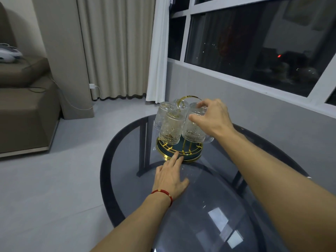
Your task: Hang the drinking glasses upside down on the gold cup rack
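The gold cup rack (179, 152) stands at the far end of the dark glass table (127, 179), with a round gold-rimmed base and a ring handle on top. Several clear ribbed drinking glasses hang on it upside down; one front glass (171, 129) tilts toward me. My right hand (211, 118) grips the upturned base of the right-hand glass (193, 130) with thumb and fingers. My left hand (171, 176) lies flat on the table, fingertips touching the rack's base rim. It holds nothing.
A brown sofa (21, 110) stands on the left, with a white charger cable (76, 104) running across the floor. Beige curtains (118, 51) hang behind. A grey wall and a dark window (254, 42) run along the right, close to the table.
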### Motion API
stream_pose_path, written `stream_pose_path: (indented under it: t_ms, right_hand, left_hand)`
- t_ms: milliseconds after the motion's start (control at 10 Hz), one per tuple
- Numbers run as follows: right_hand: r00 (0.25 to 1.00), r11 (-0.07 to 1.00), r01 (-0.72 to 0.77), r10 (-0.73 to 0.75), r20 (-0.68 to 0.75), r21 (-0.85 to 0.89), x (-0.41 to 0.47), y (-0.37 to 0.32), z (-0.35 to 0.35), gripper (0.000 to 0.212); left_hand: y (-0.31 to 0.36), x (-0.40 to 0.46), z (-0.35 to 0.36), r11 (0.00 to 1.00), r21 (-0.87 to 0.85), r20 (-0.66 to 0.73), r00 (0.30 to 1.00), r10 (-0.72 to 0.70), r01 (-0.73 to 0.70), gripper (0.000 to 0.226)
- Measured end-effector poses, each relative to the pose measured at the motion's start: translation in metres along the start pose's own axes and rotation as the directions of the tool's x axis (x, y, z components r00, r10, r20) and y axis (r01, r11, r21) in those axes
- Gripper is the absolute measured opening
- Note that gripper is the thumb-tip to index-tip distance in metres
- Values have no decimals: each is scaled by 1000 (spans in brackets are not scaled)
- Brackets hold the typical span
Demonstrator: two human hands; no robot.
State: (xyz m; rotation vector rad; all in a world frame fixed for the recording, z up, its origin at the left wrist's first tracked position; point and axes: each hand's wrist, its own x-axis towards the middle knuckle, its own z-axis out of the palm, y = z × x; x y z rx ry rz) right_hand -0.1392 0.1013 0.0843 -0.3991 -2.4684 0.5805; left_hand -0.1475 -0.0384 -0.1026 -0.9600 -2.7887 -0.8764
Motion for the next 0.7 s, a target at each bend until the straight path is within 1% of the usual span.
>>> stream_pose_path:
  t_ms: [200, 300, 400, 500, 600, 700]
  right_hand:
    - [990, 983, 111, -97, 101, -143, -4, 7, 25, 38]
    - [986, 971, 136, -112, 127, -195, -9, 12, 31, 42]
    - [984, 968, 157, -136, 115, -196, -13, 16, 36, 43]
    - [975, 956, 188, -154, 162, -226, -17, 21, 37, 49]
    - [961, 947, 225, -177, 212, -228, -26, 28, 35, 64]
    - [957, 954, 255, -226, 181, -158, -43, 38, 25, 71]
  left_hand:
    - [-3, 0, 0, 1000, -8, 6, 1000, 10, -10, 78]
    - [-3, 1, 1, 1000, -3, 6, 1000, 9, -9, 77]
    - [-4, 1, 2, 1000, -1, 2, 1000, 11, -11, 76]
    - [-5, 2, 2, 1000, -7, 9, 1000, 11, -11, 76]
    - [-7, 1, 2, 1000, -25, 5, 1000, 15, -15, 74]
    - [-5, -1, -2, 999, -42, 8, 1000, -2, 2, 71]
